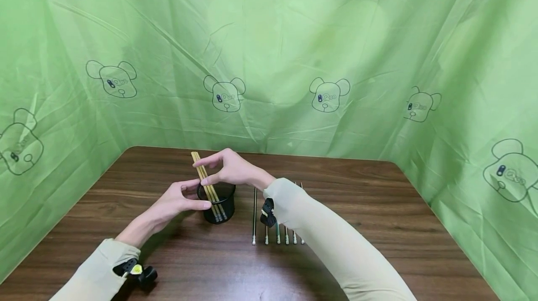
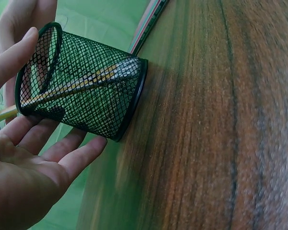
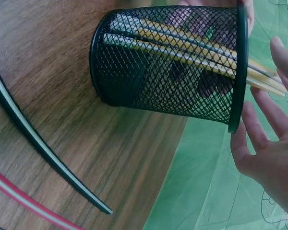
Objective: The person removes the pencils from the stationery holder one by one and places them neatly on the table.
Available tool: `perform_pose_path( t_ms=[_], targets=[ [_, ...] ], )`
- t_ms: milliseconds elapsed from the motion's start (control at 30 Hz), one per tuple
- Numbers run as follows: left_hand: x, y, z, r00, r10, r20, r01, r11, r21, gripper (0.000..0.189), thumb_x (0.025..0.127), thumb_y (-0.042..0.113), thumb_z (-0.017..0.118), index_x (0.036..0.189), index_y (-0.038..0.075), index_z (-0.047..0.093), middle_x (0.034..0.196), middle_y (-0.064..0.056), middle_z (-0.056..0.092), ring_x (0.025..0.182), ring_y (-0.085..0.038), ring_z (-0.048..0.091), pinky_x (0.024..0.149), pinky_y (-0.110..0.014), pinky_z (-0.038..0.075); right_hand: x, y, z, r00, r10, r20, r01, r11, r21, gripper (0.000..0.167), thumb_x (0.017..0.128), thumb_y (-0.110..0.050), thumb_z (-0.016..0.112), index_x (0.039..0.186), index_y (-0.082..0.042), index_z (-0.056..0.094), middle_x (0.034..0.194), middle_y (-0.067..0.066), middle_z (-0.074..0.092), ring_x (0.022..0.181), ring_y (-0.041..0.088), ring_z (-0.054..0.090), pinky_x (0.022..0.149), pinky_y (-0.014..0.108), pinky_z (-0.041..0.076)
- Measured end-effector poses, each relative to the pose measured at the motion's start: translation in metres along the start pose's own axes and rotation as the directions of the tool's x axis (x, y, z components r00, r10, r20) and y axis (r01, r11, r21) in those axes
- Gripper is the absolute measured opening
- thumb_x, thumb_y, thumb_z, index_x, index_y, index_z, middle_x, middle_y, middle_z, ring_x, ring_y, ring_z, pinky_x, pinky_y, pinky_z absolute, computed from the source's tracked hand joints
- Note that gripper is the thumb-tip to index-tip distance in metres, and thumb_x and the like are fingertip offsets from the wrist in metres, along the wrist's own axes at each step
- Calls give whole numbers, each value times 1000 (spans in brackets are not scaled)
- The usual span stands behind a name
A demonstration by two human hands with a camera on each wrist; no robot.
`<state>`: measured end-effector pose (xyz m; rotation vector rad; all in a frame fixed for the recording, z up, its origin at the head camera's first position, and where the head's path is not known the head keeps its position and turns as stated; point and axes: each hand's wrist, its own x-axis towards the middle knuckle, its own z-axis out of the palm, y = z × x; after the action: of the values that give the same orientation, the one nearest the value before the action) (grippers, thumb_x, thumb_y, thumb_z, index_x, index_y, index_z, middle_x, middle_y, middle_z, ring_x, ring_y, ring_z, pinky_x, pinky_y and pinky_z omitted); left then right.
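A black mesh pencil cup (image 1: 229, 206) stands upright on the table, left of centre. Inside it lean several yellow pencils (image 1: 209, 192), their upper ends sticking out above the rim. My left hand (image 1: 174, 200) holds the cup from the left, thumb at the near rim and fingers along the far side. From the right, my right hand (image 1: 236, 169) reaches over the cup and pinches the yellow pencils between thumb and fingers above the rim. The right wrist view shows the pencils (image 3: 221, 67) through the mesh, with their lower ends near the cup's base.
To the right of the cup lies a row of several pencils, among them a dark one (image 1: 254, 219) and a green one (image 1: 278, 234). My right forearm (image 1: 323, 226) covers part of this row. A green cloth (image 1: 277, 58) with bear drawings hangs behind the wooden table (image 1: 378, 207).
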<state>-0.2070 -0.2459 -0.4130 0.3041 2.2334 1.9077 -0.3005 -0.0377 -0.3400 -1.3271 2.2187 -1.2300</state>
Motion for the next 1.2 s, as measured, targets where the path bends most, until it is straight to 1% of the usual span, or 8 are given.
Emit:
perform_pose_path(
  t_ms=[100,267,433,633,833,967,1067,1200],
  targets=[
    [0,-1,0,1000,5,5,-5,1000,-3,78,90,13,84,154,-8,44,135,-24,67,119,-22,68,95,-29,54,1,1,2,1000,23,-8,-23,1000,13,46,89,-9,86,133,-10,74,131,1,73,124,3,61,109,31,46],
    [0,-1,-1,1000,6,11,-6,1000,7,80,91,12,83,158,-3,42,139,-24,64,123,-25,66,96,-28,53,-3,4,3,994,88,-70,-86,996,30,44,88,-9,86,131,-13,76,130,-1,73,123,10,63,110,36,46],
    [-1,-1,-2,1000,2,8,-2,1000,29,83,91,16,84,159,-1,41,141,-23,63,128,-31,62,99,-26,49,-10,10,2,984,122,-126,-116,992,55,43,89,-6,85,130,-12,77,129,-1,74,118,12,66,103,34,50],
    [-2,0,-2,1000,-5,0,5,999,50,84,90,18,85,160,0,41,142,-19,63,132,-33,59,101,-26,46,-18,19,2,976,128,-175,-113,989,91,41,89,-1,83,128,-11,77,121,2,77,112,17,69,96,33,54],
    [-1,1,-2,1000,-7,1,7,999,39,85,91,17,84,161,0,40,142,-20,63,131,-33,59,100,-26,47,-22,26,2,970,112,-216,-95,992,86,42,88,0,83,128,-10,78,112,3,78,112,26,69,101,47,52],
    [-1,1,-2,1000,-5,-3,5,999,44,85,90,17,85,160,0,40,143,-20,63,131,-32,59,100,-25,46,-22,30,2,966,106,-234,-79,990,120,43,86,1,84,127,-9,78,111,3,78,115,35,68,99,44,53],
    [-1,0,-2,1000,-4,-2,4,999,46,85,90,17,84,160,0,40,144,-19,62,132,-32,59,101,-25,46,-22,32,3,963,106,-250,-76,989,127,44,84,1,86,126,-9,78,109,2,78,113,35,69,95,38,55],
    [-1,0,-1,1000,-9,-1,9,999,43,85,91,17,84,160,0,39,144,-20,62,132,-31,59,101,-25,45,-22,33,5,958,111,-263,-77,987,138,46,83,1,87,126,-9,78,108,2,79,110,31,71,95,41,55]
  ],
)
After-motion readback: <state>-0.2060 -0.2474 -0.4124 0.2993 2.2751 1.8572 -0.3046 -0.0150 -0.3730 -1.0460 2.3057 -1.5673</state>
